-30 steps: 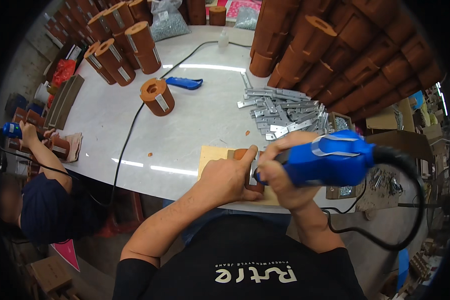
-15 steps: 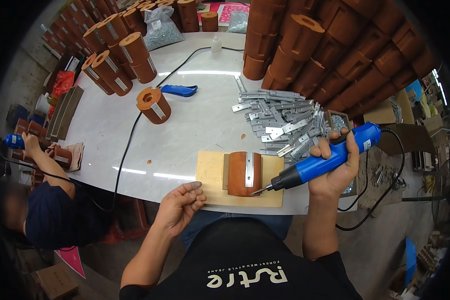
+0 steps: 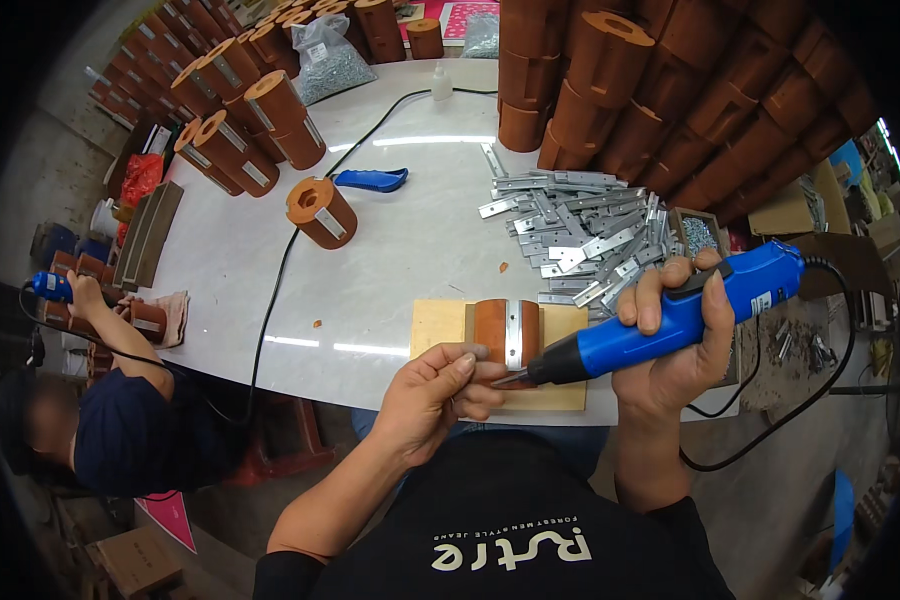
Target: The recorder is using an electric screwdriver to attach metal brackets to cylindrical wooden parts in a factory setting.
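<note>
My right hand (image 3: 665, 375) is wrapped round a blue electric screwdriver (image 3: 635, 335) with a black nose, held tilted with its bit pointing left. At the bit's tip, my left hand (image 3: 438, 395) has thumb and fingers pinched together; whatever is between them is too small to make out. Just behind both hands, a reddish-brown cylinder (image 3: 489, 328) lies on its side on a pale wooden board (image 3: 438, 322). A silver metal strip (image 3: 513, 330) with holes runs along its upper face. My left fingers and the screwdriver nose hide the cylinder's near end.
Loose metal strips (image 3: 570, 240) lie piled behind the board, beside a small box of screws (image 3: 700, 235). Brown cylinders (image 3: 720, 110) stand stacked at the far right. A blue utility knife (image 3: 372, 180) lies near a lone cylinder (image 3: 322, 215). At left, another person (image 3: 120, 430) holds a blue tool.
My left hand has moved right, from the board's left corner to the screwdriver's tip. The screwdriver remains in my right hand, its nose now nearer my left fingers. The view has shifted slightly.
</note>
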The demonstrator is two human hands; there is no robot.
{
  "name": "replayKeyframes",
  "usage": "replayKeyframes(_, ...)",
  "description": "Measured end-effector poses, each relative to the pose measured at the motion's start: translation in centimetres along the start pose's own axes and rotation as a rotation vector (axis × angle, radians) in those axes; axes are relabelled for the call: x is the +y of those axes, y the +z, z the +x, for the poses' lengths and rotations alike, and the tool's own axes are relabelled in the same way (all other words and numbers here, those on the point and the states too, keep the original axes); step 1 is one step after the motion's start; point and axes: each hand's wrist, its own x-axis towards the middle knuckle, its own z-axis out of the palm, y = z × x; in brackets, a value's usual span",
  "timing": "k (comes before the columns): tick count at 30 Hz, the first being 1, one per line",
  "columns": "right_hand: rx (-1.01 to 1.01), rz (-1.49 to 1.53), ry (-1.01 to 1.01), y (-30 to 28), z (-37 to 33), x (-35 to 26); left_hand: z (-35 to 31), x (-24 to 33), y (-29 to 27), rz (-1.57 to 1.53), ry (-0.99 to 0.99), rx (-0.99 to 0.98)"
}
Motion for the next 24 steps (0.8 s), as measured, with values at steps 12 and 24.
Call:
replayKeyframes(12,-0.232,-0.008,-0.079,0.7,-0.9,0.8,-0.3,-0.6,1.1,-0.136,-0.067,-0.061)
replayKeyframes(24,-0.178,0.029,-0.074,0.7,-0.9,0.4,-0.1,-1.7,0.8,0.066,-0.026,-0.053)
